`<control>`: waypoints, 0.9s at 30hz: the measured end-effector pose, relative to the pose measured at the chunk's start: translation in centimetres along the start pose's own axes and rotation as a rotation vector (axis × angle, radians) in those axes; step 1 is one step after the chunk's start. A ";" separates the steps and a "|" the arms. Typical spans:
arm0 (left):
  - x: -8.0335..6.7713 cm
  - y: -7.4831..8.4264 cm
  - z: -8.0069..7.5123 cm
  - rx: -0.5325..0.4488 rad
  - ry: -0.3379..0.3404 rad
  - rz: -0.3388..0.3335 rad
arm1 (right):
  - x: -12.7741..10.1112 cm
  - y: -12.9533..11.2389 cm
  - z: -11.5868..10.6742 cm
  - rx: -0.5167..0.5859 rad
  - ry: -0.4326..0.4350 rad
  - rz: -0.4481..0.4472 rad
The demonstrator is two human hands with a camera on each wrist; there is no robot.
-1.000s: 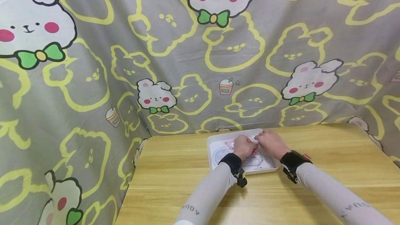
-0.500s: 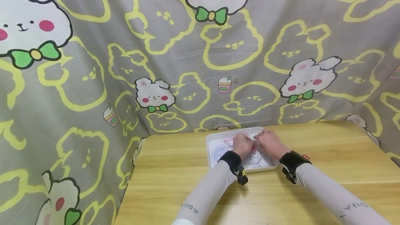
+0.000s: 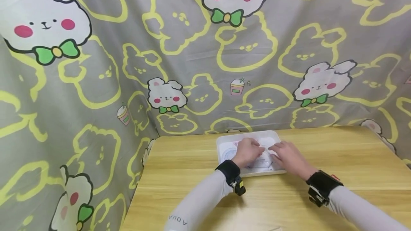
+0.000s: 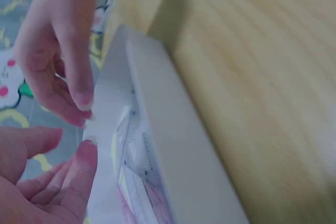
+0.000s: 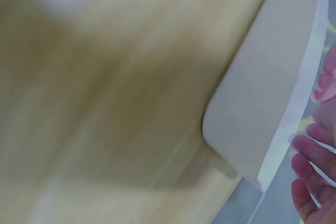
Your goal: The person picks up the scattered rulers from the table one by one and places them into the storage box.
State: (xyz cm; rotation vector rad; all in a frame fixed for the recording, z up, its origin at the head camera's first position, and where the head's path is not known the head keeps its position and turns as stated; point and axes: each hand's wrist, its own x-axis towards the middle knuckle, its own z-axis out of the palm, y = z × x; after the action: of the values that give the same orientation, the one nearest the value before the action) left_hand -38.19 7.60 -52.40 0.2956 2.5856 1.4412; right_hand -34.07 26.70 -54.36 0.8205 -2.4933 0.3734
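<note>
Both hands are over a white tray [image 3: 230, 174] on the table. My left hand [image 3: 247, 152] is at the left, its fingertips above the tray's middle. Facing it, my right hand [image 3: 290, 158] reaches in over the tray's right side, fingertips close to the left ones. Something small and whitish [image 3: 266, 152] shows between the fingertips; which fingers grip it, I cannot tell. In the left wrist view the right thumb and a finger nearly meet. A pale blue protractor [image 3: 227, 153] and part of a pink-edged piece [image 3: 235, 143] lie in the tray, with clear drawing tools [image 4: 137, 153].
The tray stands near the back of a wooden table [image 3: 179, 174]. Behind and to the left hangs a grey curtain [image 3: 196, 60] with rabbit prints. A thin pale edge [image 3: 276, 229] shows at the bottom of the head view.
My right hand has moved a little right and down, away from the left hand. The pink thing at the left fingertips is out of sight. The head view has shifted slightly.
</note>
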 end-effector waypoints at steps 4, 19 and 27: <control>-2.5 -0.7 -0.9 0.175 -0.079 0.211 | -1.6 -1.9 -1.2 0.007 0.042 -0.007; -11.9 -3.7 -1.5 0.648 -0.490 0.630 | -8.0 -9.8 -3.8 0.392 -0.356 0.188; -15.7 -4.7 -1.2 0.669 -0.583 0.538 | -10.6 -11.8 -3.3 0.410 -0.399 0.133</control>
State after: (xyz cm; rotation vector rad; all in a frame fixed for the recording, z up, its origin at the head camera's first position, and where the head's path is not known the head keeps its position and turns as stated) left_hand -23.76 0.28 -55.01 1.3441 2.4535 0.3894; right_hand -18.18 23.87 -55.86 0.9630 -2.8994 0.8641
